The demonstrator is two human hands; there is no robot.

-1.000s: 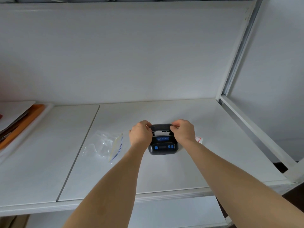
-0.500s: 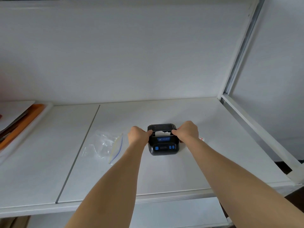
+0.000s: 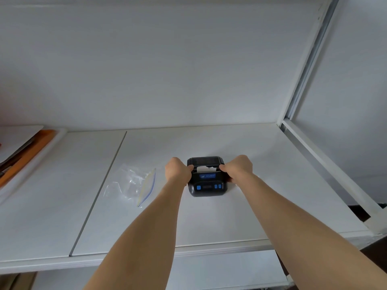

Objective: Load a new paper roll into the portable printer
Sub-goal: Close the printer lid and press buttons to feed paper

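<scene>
On the white shelf (image 3: 209, 222), near the middle, sits the small black printer (image 3: 207, 178) w/ blue buttons on its front. I see my left hand (image 3: 177, 171) gripping its left side, fingers curled round the edge, and my right hand (image 3: 238, 168) gripping the right side the same way. Both thumbs sit near the top lid, which looks down over the paper slot; white paper shows in the gap. To the left, apart from the printer, lies a clear zip bag (image 3: 132, 185). Far left, an orange tray (image 3: 25, 155) holds some papers.
</scene>
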